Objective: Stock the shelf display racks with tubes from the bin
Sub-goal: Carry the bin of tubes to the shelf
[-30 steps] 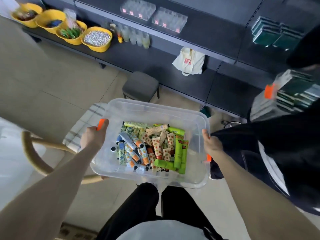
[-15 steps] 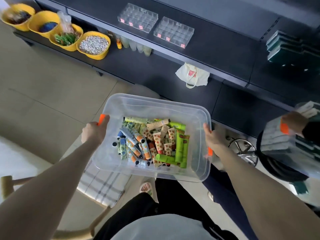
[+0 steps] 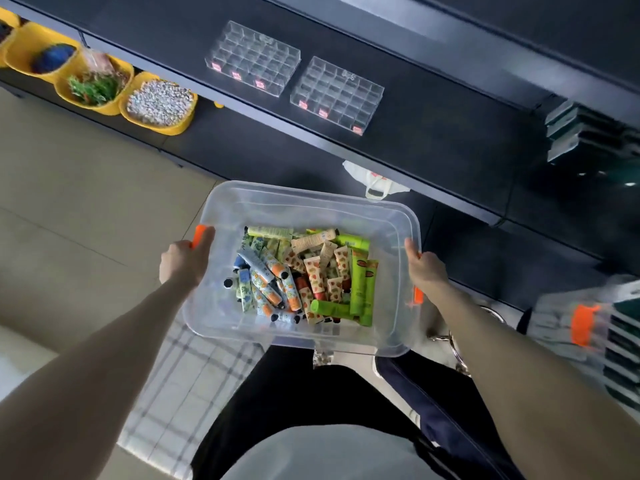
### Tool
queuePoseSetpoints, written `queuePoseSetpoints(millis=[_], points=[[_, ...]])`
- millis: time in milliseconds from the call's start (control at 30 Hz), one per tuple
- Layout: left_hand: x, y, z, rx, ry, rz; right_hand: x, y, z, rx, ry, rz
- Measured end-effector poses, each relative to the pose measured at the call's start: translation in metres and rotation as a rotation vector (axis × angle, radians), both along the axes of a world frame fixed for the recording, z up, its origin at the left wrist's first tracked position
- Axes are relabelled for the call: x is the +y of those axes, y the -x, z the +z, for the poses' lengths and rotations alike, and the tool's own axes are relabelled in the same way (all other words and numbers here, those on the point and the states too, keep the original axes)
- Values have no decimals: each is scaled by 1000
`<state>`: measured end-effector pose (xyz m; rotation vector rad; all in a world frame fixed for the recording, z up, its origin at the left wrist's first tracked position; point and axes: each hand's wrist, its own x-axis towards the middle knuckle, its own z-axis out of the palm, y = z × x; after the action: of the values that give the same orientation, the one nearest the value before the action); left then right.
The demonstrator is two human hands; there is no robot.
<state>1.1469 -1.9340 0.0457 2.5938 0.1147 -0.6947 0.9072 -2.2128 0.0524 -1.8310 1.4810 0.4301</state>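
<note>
Yellow bowls (image 3: 173,130) left of racks (image 3: 252,58) | white bag (image 3: 375,180) under shelf (image 3: 433,140) | bin (image 3: 304,189) held

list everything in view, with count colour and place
bin: one, clear with orange handles, held before the dark shelf
tubes: many, green, orange and blue patterns, piled in the bin
display racks: two, clear, side by side on the shelf
bowls: four, yellow, lower shelf at left
bag: one, white, under the shelf
boxes: one stack, dark green, far right
checked cloth: one, white-grey, below the bin
left hand: one, grips the bin's left handle
right hand: one, grips the bin's right side
</note>
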Motion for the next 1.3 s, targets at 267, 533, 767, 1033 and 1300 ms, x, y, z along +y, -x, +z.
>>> queuePoseSetpoints(millis=[267, 533, 767, 1033, 1300], points=[[-41, -70, -8, 21, -48, -62, -29, -60, -5, 51, -8, 2], [-55, -125, -19, 6, -84, -50, -42, -118, -19, 33, -57, -3], [-55, -192, -40, 30, -108, -133, -26, -166, -38, 14, -88, -105], [-54, -281, -94, 84, -104, -315, 42, -216, -102, 92, -26, -409], [-47, -312, -177, 32, -124, -349, 61, -243, -196, 58, 14, -487]])
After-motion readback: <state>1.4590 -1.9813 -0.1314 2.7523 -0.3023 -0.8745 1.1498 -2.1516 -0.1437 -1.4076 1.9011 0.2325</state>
